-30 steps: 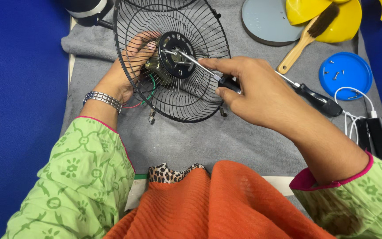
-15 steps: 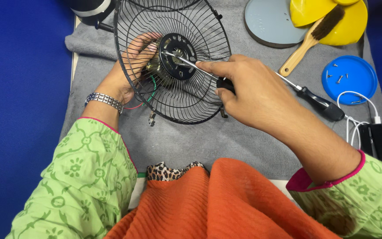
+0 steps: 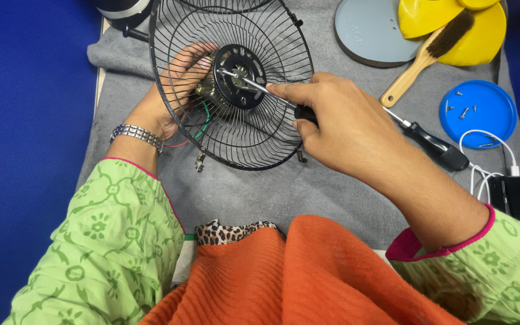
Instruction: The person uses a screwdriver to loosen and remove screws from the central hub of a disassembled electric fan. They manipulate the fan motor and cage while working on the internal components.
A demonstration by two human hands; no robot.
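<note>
Steel screwdriver (image 3: 254,84) between right hand (image 3: 344,126) fingers

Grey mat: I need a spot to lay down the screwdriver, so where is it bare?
The grey mat is bare below the black wire fan guard, down to the orange cloth, and in a strip at left beside the left hand. The upper right is crowded: grey disc, wooden brush, blue lid with screws, spare screwdriver, white cable.

Glossy black wire fan guard (image 3: 236,129), matt grey cloth mat (image 3: 284,192); wooden brush (image 3: 419,60), shiny blue plastic lid (image 3: 482,123)
</note>
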